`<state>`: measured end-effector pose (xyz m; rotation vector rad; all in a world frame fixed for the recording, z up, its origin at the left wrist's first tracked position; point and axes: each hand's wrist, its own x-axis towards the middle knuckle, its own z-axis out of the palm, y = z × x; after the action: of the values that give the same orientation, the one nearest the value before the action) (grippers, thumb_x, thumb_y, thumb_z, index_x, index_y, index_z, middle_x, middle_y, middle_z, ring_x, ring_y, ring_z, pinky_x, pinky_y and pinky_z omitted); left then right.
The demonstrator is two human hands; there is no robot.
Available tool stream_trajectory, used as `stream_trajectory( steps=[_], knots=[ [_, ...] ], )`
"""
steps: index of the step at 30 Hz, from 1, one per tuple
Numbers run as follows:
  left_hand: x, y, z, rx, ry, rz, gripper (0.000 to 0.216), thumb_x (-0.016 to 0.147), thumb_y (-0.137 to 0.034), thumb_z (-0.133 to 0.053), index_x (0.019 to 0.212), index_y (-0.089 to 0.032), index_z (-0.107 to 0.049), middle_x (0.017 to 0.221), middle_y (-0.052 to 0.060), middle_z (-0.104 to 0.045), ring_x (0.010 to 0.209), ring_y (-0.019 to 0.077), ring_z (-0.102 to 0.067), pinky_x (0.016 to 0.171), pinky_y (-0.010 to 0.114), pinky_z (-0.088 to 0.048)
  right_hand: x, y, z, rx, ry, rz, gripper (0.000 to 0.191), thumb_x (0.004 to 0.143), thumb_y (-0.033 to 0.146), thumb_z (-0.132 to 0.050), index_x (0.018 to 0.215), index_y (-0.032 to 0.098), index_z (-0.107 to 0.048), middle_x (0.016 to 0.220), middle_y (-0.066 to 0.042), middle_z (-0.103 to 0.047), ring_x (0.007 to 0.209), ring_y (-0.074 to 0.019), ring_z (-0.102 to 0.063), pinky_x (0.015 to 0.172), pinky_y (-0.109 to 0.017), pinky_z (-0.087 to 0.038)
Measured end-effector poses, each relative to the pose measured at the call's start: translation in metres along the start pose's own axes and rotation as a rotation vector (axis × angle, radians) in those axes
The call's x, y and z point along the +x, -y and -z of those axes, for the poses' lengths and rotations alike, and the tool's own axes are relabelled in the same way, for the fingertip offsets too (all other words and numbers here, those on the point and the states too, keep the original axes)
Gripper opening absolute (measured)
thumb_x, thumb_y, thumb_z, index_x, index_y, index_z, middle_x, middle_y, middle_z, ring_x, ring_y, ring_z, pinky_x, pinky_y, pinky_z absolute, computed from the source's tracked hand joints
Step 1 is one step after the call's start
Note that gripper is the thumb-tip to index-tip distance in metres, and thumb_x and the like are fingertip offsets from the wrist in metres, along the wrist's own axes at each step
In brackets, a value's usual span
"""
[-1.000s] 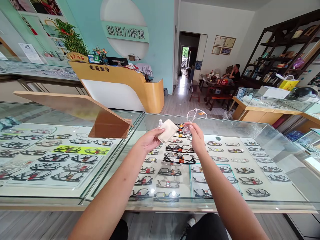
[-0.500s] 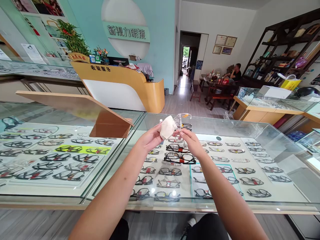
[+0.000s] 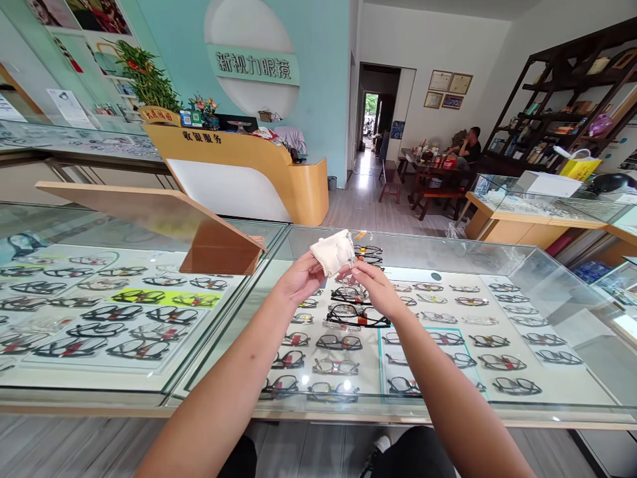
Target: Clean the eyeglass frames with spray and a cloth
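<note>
Above the glass counter, my left hand (image 3: pixel 299 275) is closed on a cream cleaning cloth (image 3: pixel 328 253) with a zigzag edge. The cloth lies against a lens of a pair of clear-framed eyeglasses (image 3: pixel 347 252). Fingers of my right hand (image 3: pixel 372 284) pinch the clear frame from the right side. Part of the eyeglasses is hidden by the cloth and my fingers. Just below my hands, a pair of black eyeglasses (image 3: pixel 358 315) rests on the counter top.
The glass display counter (image 3: pixel 348 410) holds rows of eyeglasses. A tilted mirror or board on a wooden stand (image 3: pixel 219 245) stands at the left. Behind are a cashier desk (image 3: pixel 308 192) and, farther off, a seated person (image 3: pixel 469 146) at a table.
The cloth has turned and moved over the lens, now covering more of the eyeglasses. The eyeglasses have tilted, and my right hand has shifted slightly left and down.
</note>
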<state>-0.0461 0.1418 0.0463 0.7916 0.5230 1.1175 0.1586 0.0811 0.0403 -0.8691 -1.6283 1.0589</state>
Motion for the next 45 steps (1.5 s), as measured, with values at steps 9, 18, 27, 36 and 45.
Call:
stream_trajectory(
  steps=[9,18,27,36,45],
  knots=[
    [-0.002,0.009,0.011,0.072,-0.043,0.060,0.036,0.078,-0.029,-0.100,0.098,-0.021,-0.072,0.059,-0.006,-0.054,0.060,0.0150,-0.064,0.073,0.032,-0.061,-0.001,-0.001,-0.011,0.022,0.056,-0.016,0.047,0.105,0.067,-0.058,0.108,0.027,-0.083,0.110,-0.005,-0.079,0.108,-0.0263,-0.070,0.102,-0.042,-0.055],
    [-0.004,0.011,-0.003,0.110,-0.012,-0.008,0.050,0.078,-0.042,-0.101,0.109,-0.024,-0.066,0.087,-0.001,-0.073,0.068,0.0153,-0.068,0.064,0.028,-0.053,0.000,-0.003,-0.011,0.019,0.025,-0.026,0.047,0.105,0.066,-0.058,0.108,0.026,-0.081,0.107,-0.005,-0.078,0.099,-0.0236,-0.067,0.096,-0.039,-0.056],
    [-0.003,0.015,-0.010,0.192,-0.071,-0.224,0.055,0.069,-0.051,-0.106,0.089,-0.022,-0.063,0.072,-0.005,-0.062,0.056,0.0084,-0.048,0.051,0.023,-0.038,0.000,-0.004,-0.014,0.037,0.021,-0.051,0.048,0.105,0.068,-0.057,0.106,0.026,-0.079,0.108,-0.005,-0.080,0.100,-0.0239,-0.069,0.093,-0.038,-0.057],
    [-0.008,0.013,-0.013,0.253,-0.030,-0.097,0.064,0.067,-0.059,-0.104,0.095,-0.021,-0.061,0.067,-0.006,-0.063,0.047,0.0097,-0.051,0.045,0.024,-0.036,0.000,-0.007,-0.016,0.065,0.087,-0.064,0.048,0.105,0.069,-0.059,0.108,0.026,-0.080,0.108,-0.005,-0.079,0.098,-0.0235,-0.067,0.091,-0.038,-0.054],
    [-0.012,0.006,-0.018,0.271,0.141,0.010,0.058,0.080,-0.061,-0.097,0.101,-0.010,-0.080,0.060,-0.002,-0.059,0.052,0.0091,-0.049,0.051,0.023,-0.039,0.001,-0.007,-0.015,0.111,0.072,-0.063,0.046,0.104,0.066,-0.062,0.104,0.024,-0.082,0.108,-0.006,-0.081,0.112,-0.0263,-0.069,0.109,-0.041,-0.051]
  ],
)
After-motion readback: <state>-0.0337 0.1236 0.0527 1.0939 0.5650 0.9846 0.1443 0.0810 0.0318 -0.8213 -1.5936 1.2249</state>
